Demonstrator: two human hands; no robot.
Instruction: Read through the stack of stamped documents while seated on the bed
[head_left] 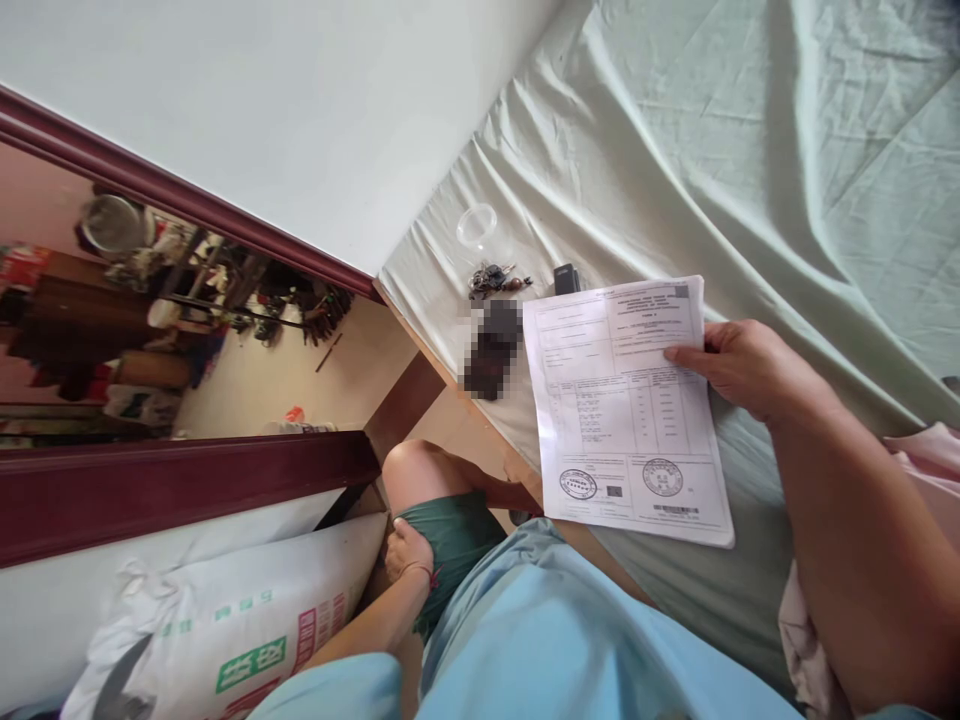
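Observation:
My right hand point(750, 370) pinches the right edge of a printed paper document point(630, 420), thumb on the front and the other fingers hidden behind. Ruled boxes, typed rows, two round stamps and a barcode show on its front page. The document seems to be a thin stack of sheets, tilted above the bed edge. My left hand point(409, 550) rests on the leg of my green shorts point(461, 540), fingers laid over the thigh and partly hidden. It holds nothing that I can see.
On the pale green bedsheet point(675, 170) lie a clear plastic cup point(480, 230), a bunch of keys point(495, 278), a small black object point(565, 279) and a blurred-out dark object point(491, 350). A white printed sack point(247, 620) stands at left, below a dark red door frame point(187, 490).

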